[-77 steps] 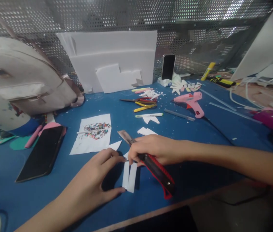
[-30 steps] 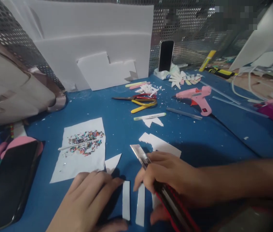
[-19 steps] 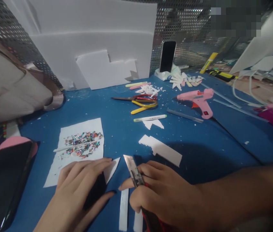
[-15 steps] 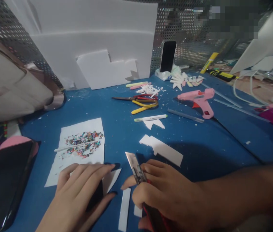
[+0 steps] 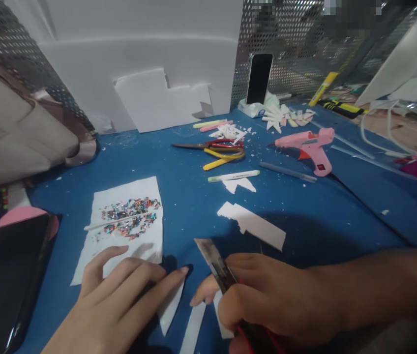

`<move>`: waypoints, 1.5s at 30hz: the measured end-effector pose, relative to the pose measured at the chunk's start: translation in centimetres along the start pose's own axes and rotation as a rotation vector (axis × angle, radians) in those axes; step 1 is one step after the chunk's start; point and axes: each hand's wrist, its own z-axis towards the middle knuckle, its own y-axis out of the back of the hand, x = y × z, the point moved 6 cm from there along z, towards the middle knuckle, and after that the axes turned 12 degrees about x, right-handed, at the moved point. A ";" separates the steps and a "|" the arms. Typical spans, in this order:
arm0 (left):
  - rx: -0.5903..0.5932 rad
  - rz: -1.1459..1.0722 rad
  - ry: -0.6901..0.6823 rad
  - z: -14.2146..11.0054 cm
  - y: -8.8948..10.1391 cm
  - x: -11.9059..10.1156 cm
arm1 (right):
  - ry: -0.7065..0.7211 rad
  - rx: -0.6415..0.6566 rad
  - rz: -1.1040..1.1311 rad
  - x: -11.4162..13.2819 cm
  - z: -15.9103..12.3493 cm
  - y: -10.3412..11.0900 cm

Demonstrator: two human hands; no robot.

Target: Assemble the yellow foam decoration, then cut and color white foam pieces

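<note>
L hand (image 5: pixel 120 300) lies flat-ish over a pointed white piece (image 5: pixel 171 307), fingers spread; can't tell if it's pinching it. R hand (image 5: pixel 263 295) is clenched round a cutter (image 5: pixel 214 260), red/blk handle, blade out & angled up-left; a fingertip is at the top end of a white strip (image 5: pixel 193 329). Strip's narrow, straight-edged, btwn the hands, runs off bottom edge. 2nd white piece (image 5: pixel 222 317) is part hidden by R hand. Notched offcut (image 5: pixel 254 223), ragged at one end, lies just beyond R hand.

Worktop (image 5: pixel 186 211) is blue, specked w/ white crumbs. Left: paper (image 5: pixel 127 187) w/ multicol. glitter bits, blk phone (image 5: pixel 9 275), pale bag (image 5: pixel 13 132). Mid/right: scissors (image 5: pixel 212 145), pink glue gun (image 5: pixel 310 142) w/ blk cord. At back: white board (image 5: pixel 138 54), upright phone (image 5: pixel 259 78), perforated metal screen (image 5: pixel 285 54).
</note>
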 end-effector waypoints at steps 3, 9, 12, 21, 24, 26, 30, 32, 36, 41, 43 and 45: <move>0.010 -0.034 0.004 0.0 -0.3 0.1 | 0.007 0.007 -0.001 -0.1 0.0 -0.2; 0.064 -0.133 0.059 0.2 -1.2 -1.0 | -0.079 0.000 -0.058 -0.4 0.1 -0.2; 0.029 -0.132 0.091 0.6 -1.2 -1.9 | -0.096 -0.033 -0.105 -0.5 0.2 -0.3; -0.025 -0.066 0.125 2.6 -0.4 -3.1 | -0.104 -0.005 -0.221 -0.7 1.6 -0.3; 0.033 -0.059 0.145 3.4 -0.2 -2.9 | -0.146 0.038 -0.189 -1.3 2.3 0.8; 0.053 -0.055 0.160 3.6 -0.1 -2.6 | -0.173 0.069 -0.140 -2.0 2.4 1.2; 0.100 -0.077 0.192 3.2 -0.3 -2.3 | -0.141 0.060 -0.058 -2.6 1.7 1.5; 0.093 -0.082 0.201 2.7 -0.3 -2.2 | -0.119 0.030 -0.029 -2.4 1.2 1.5; 0.034 -0.062 0.187 1.8 -0.1 -2.0 | -0.128 0.016 -0.025 -1.8 0.6 1.5; -0.050 -0.064 0.143 1.4 0.2 -2.2 | -0.083 0.000 -0.056 -1.5 0.5 1.9; -0.083 -0.066 0.133 1.3 0.3 -2.2 | -0.071 -0.020 -0.079 -1.6 0.4 2.0; -0.093 -0.070 0.127 1.3 0.2 -2.1 | -0.037 -0.035 -0.121 -1.5 0.2 2.1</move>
